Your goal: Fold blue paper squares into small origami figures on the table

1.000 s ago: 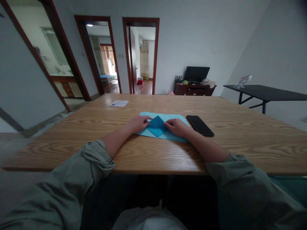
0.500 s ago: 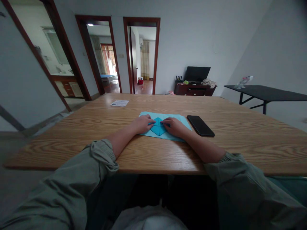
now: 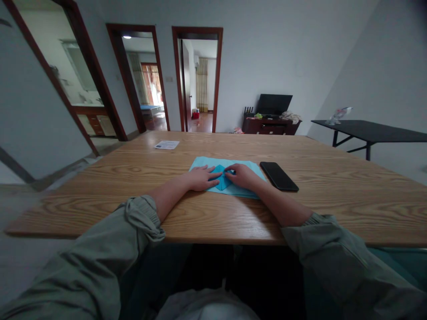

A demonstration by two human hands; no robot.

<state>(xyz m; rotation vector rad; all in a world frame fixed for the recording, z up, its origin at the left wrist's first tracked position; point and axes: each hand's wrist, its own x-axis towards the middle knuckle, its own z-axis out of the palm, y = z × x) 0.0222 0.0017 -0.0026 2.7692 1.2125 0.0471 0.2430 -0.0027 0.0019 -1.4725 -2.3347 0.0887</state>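
Observation:
A folded piece of blue paper (image 3: 221, 184), diamond-shaped with creases, lies on a larger light blue sheet (image 3: 245, 191) in front of me. My left hand (image 3: 202, 178) rests flat with its fingers stretched out over the left side of the folded paper. On the other side, my right hand (image 3: 243, 175) has its thumb and fingers drawn together at the paper's right corner. Both hands cover parts of the folded paper, so its side corners are hidden.
A black phone (image 3: 279, 176) lies right of the sheet on the wooden table (image 3: 213, 218). A white card (image 3: 167, 145) is at the far left. Beyond stand a black table (image 3: 376, 130) and a cabinet with a monitor (image 3: 274, 105).
My left hand has gone from a pinch at the left edge to lying flat, its fingers reaching further right over the folded paper. The right hand has barely moved.

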